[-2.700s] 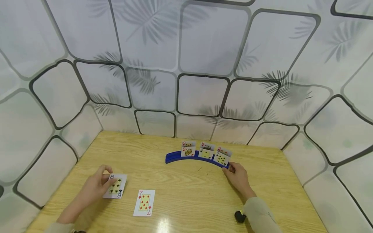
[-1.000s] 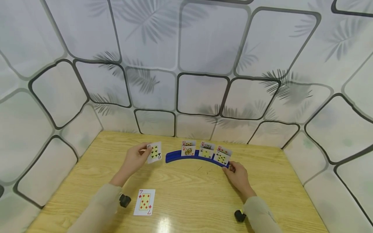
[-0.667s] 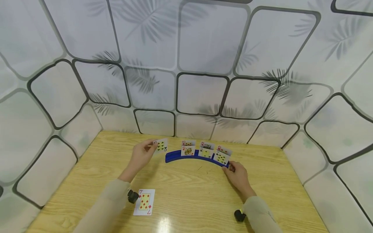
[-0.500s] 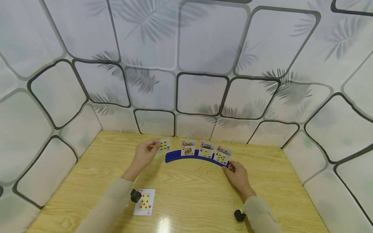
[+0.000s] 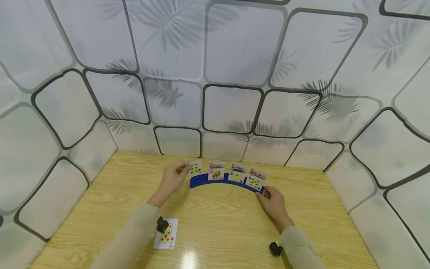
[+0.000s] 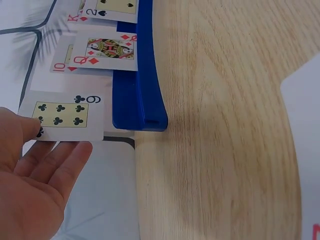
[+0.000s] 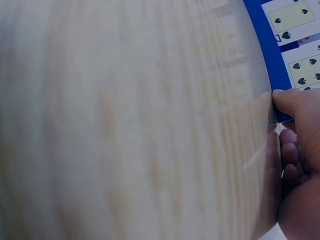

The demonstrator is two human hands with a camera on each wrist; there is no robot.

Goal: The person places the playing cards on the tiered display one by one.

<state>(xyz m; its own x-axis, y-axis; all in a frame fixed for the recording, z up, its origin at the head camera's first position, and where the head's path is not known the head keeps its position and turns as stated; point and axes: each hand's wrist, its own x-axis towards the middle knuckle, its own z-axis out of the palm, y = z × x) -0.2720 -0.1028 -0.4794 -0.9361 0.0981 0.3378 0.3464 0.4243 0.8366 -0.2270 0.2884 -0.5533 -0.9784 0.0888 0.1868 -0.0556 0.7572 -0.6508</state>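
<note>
My left hand (image 5: 172, 182) pinches a six of clubs (image 5: 194, 168) between thumb and fingers. The playing card is just above and behind the left end of a curved blue card holder (image 5: 199, 182); in the left wrist view a gap shows between the card (image 6: 62, 117) and the holder (image 6: 127, 102). My right hand (image 5: 273, 203) grips the holder's right end, thumb at the front edge, the other fingers curled and partly hidden. Standing in the holder's front row are a queen of diamonds (image 5: 216, 174), a two of spades (image 5: 236, 176) and a seven of spades (image 5: 254, 182).
Behind the front row stand more red cards, a ten (image 5: 216, 164), a king (image 5: 238, 168) and another card (image 5: 258, 173), partly covered. A seven of diamonds (image 5: 172, 237) lies face up on the wooden table (image 5: 215, 224), partly behind the left wrist camera. Patterned cloth (image 5: 231, 108) surrounds the table's back and sides.
My left hand has carried the six of clubs from beside the seven of diamonds up and to the right, to the holder's left end. My right hand stays at the right end.
</note>
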